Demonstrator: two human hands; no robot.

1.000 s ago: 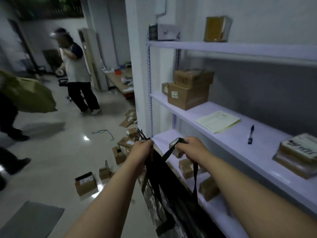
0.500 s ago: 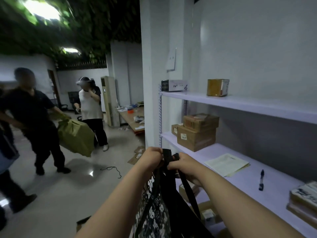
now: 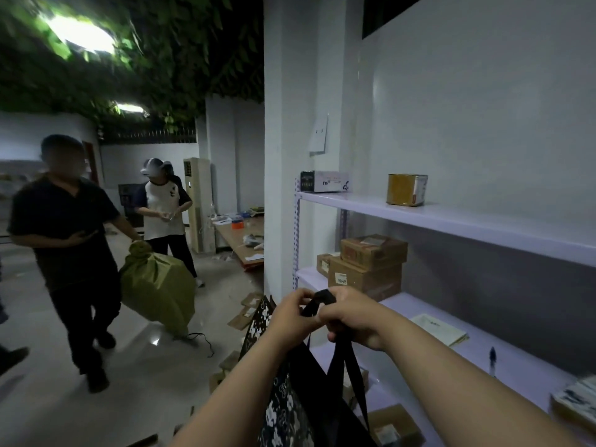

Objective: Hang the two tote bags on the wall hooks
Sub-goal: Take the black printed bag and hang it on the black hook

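Your left hand (image 3: 292,312) and right hand (image 3: 350,312) both grip the black straps (image 3: 319,301); the tote bag (image 3: 306,398) hangs directly beneath.

Since a second ago we raise our hands from the level of the lowest shelf to just below the middle shelf (image 3: 419,304); our left hand (image 3: 292,312) and right hand (image 3: 350,312) now close together on the black straps (image 3: 317,301), where before they were apart; the patterned tote bag (image 3: 287,404) hangs higher; a person in black (image 3: 69,240) now walks in at the left with a green sack (image 3: 158,285).
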